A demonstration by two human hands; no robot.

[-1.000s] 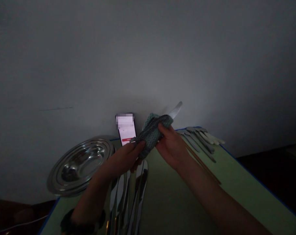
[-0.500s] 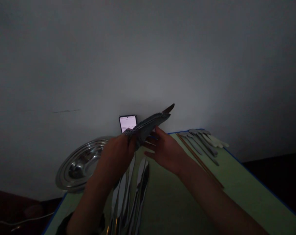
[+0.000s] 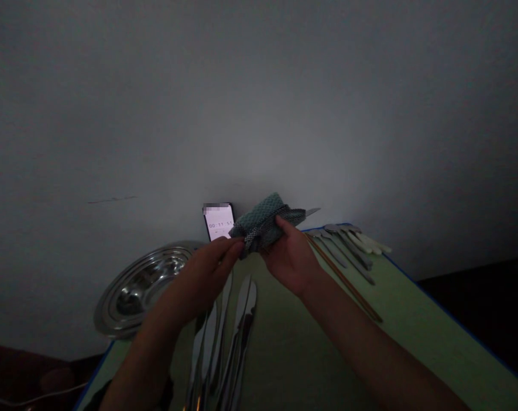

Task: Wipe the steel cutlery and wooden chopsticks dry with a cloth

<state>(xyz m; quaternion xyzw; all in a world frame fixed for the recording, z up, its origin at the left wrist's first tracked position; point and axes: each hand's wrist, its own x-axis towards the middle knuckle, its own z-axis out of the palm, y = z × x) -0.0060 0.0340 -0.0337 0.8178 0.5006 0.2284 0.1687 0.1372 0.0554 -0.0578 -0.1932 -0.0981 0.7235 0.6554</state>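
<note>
A checked grey-green cloth is bunched around a knife, whose pointed blade tip sticks out past the cloth's right end. My right hand is closed on the cloth, thumb on top and fingers underneath. At the cloth's left end my left hand is closed on the knife's other end, which its fingers and the cloth hide. Below my left hand, several table knives lie side by side on the green table.
A shiny steel basin stands at the table's left. A phone showing a timer leans on the grey wall. On the right lie wooden chopsticks, several spoons and white-handled utensils.
The cloth has turned, so its flat green side now shows on top. The blade tip has swung down and to the right. My right thumb now presses on the cloth.
</note>
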